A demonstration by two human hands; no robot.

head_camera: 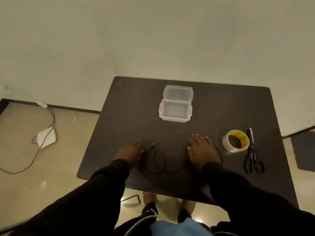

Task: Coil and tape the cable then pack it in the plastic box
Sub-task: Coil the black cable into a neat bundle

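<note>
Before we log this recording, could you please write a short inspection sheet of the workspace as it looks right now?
Surface: dark table, flat.
Job's things: black cable lies loose, uncoiled; clear plastic box empty, lid open behind; tape roll and scissors at right.
Clutter: nothing seen.
Hands: left hand and right hand rest flat, empty, beside the cable.
Cables: floor cord runs to a white device.
Surroundings: pale wall, beige floor.
</note>
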